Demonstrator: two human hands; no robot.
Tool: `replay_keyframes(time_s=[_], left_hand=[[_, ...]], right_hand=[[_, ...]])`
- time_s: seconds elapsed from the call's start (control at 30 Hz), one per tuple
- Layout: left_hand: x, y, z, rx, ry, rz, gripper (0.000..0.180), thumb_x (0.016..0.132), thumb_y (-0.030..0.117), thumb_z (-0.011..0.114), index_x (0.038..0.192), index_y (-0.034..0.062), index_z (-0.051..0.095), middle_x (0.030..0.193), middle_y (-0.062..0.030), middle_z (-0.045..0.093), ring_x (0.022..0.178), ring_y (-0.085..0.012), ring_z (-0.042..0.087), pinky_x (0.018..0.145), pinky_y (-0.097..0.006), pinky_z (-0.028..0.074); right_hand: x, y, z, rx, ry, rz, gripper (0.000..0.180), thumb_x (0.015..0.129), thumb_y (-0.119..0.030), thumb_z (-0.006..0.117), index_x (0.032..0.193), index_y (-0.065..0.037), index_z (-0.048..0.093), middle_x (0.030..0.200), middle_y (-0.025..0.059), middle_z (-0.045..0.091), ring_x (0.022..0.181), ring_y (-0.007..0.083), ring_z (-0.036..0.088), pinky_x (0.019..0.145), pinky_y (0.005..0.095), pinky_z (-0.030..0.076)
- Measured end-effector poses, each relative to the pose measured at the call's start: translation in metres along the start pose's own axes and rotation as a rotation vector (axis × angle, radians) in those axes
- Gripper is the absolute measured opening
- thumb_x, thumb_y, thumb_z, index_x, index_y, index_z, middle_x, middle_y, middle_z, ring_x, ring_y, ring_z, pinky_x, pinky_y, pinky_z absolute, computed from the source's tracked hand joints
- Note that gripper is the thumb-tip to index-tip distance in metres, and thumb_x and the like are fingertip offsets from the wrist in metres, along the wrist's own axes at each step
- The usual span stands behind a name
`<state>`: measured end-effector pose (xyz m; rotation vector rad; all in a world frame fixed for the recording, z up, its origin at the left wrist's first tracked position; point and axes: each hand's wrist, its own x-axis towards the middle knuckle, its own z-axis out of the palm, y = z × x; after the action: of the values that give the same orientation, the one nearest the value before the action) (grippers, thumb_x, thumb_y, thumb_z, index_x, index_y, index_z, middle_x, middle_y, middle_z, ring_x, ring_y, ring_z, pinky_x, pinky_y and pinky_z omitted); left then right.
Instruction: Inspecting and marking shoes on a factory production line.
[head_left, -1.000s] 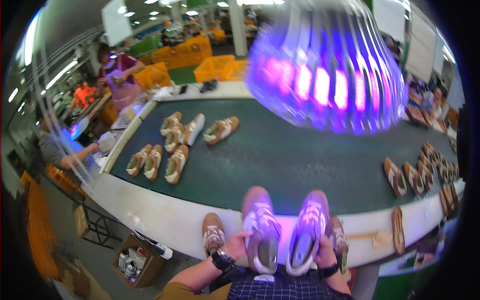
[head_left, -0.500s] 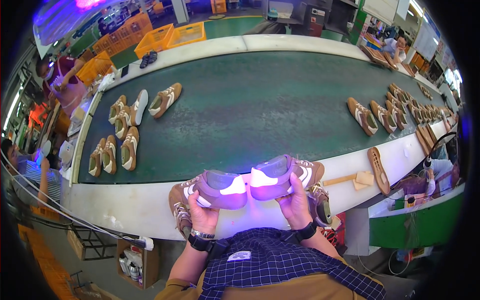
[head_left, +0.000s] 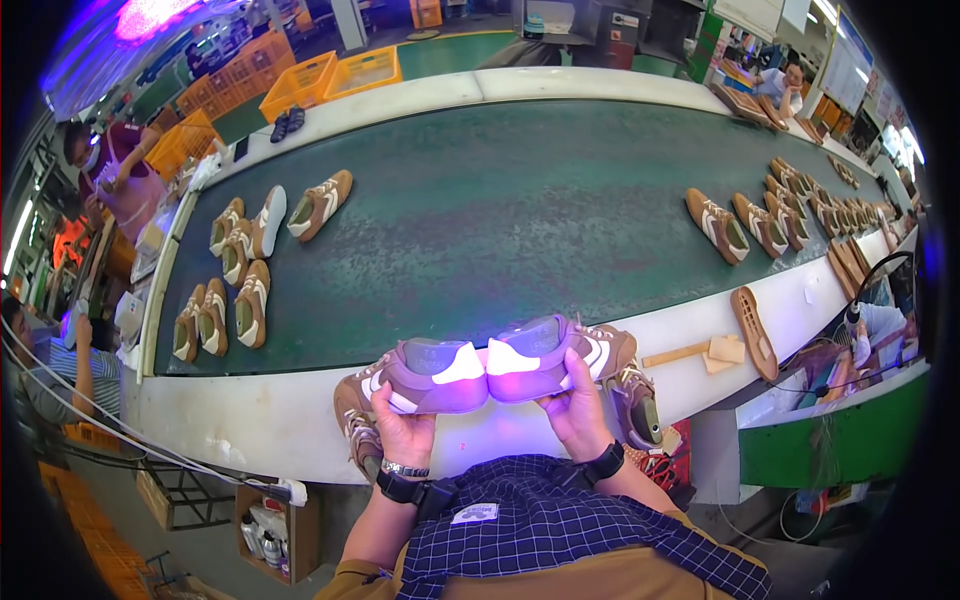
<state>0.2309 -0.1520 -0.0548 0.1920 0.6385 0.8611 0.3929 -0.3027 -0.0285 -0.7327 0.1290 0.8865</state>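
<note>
My left hand (head_left: 405,432) is closed on a brown sneaker (head_left: 420,393) with a white heel patch, its thumb on the near side. In my right hand (head_left: 578,418) is a matching sneaker (head_left: 545,378), gripped with the thumb up along its side. The two shoes are held level above the bench's near edge, heel to heel, toes pointing outward, under a violet light. Their heels look to be touching. A laced brown shoe (head_left: 360,432) lies beside my left hand, and another shoe (head_left: 638,408) rests just right of my right hand.
Beyond the white bench edge (head_left: 250,405) runs a green conveyor belt (head_left: 500,210). Several brown sneakers (head_left: 250,305) stand on its left, more (head_left: 717,225) on its right. A shoe sole (head_left: 752,332) and a flat strip (head_left: 675,355) lie on the right edge. Co-workers (head_left: 118,180) are around the line.
The two sneakers' heels have come together, closing the small gap between them. My right hand has shifted slightly left with its shoe. The whole view has shifted a little.
</note>
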Motion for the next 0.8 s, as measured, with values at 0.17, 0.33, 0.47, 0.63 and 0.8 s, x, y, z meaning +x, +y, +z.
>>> replay_keyframes(time_s=[0.17, 0.33, 0.47, 0.63, 0.8], left_hand=[[0.003, 0.000, -0.002, 0.018, 0.021, -0.003, 0.042, 0.081, 0.030, 0.054, 0.117, 0.0089, 0.051, 0.115, -0.0044, 0.058, 0.105, -0.0215, 0.054, 0.088, -0.037, 0.046], [0.002, -0.001, 0.000, 0.007, 0.023, -0.004, 0.040, 0.082, 0.030, 0.053, 0.117, 0.0085, 0.052, 0.113, -0.0042, 0.058, 0.104, -0.0209, 0.055, 0.088, -0.037, 0.046], [0.000, -0.002, -0.004, 0.020, 0.028, 0.006, 0.038, 0.083, 0.029, 0.053, 0.114, 0.0074, 0.052, 0.110, -0.0040, 0.059, 0.101, -0.0202, 0.055, 0.086, -0.036, 0.046], [-0.002, -0.002, 0.000, 0.050, -0.004, 0.064, 0.037, 0.083, 0.029, 0.054, 0.113, 0.0068, 0.053, 0.108, -0.0042, 0.059, 0.100, -0.0196, 0.056, 0.087, -0.035, 0.045], [-0.003, -0.001, 0.007, 0.072, 0.009, 0.081, 0.039, 0.081, 0.026, 0.056, 0.115, 0.0072, 0.051, 0.112, -0.0045, 0.058, 0.103, -0.0199, 0.054, 0.091, -0.036, 0.044]], right_hand=[[0.003, 0.002, -0.004, -0.009, -0.005, -0.012, 0.046, 0.088, -0.032, 0.056, 0.124, -0.007, 0.042, 0.119, 0.0095, 0.053, 0.108, 0.0231, 0.054, 0.090, 0.0427, 0.048], [0.003, 0.002, -0.001, -0.025, 0.002, -0.011, 0.046, 0.088, -0.031, 0.055, 0.124, -0.006, 0.042, 0.119, 0.0098, 0.053, 0.109, 0.0229, 0.053, 0.092, 0.0433, 0.045], [0.004, 0.005, -0.009, -0.042, 0.004, -0.006, 0.044, 0.089, -0.032, 0.053, 0.124, -0.006, 0.043, 0.119, 0.0097, 0.053, 0.109, 0.0224, 0.053, 0.092, 0.0431, 0.045], [0.005, 0.003, -0.015, -0.114, -0.017, -0.008, 0.041, 0.089, -0.033, 0.053, 0.121, -0.008, 0.046, 0.116, 0.0079, 0.055, 0.106, 0.0208, 0.054, 0.091, 0.0417, 0.044], [0.010, 0.001, -0.018, -0.140, 0.005, -0.017, 0.039, 0.088, -0.034, 0.054, 0.118, -0.009, 0.048, 0.112, 0.0063, 0.057, 0.104, 0.0192, 0.055, 0.089, 0.0407, 0.045]])
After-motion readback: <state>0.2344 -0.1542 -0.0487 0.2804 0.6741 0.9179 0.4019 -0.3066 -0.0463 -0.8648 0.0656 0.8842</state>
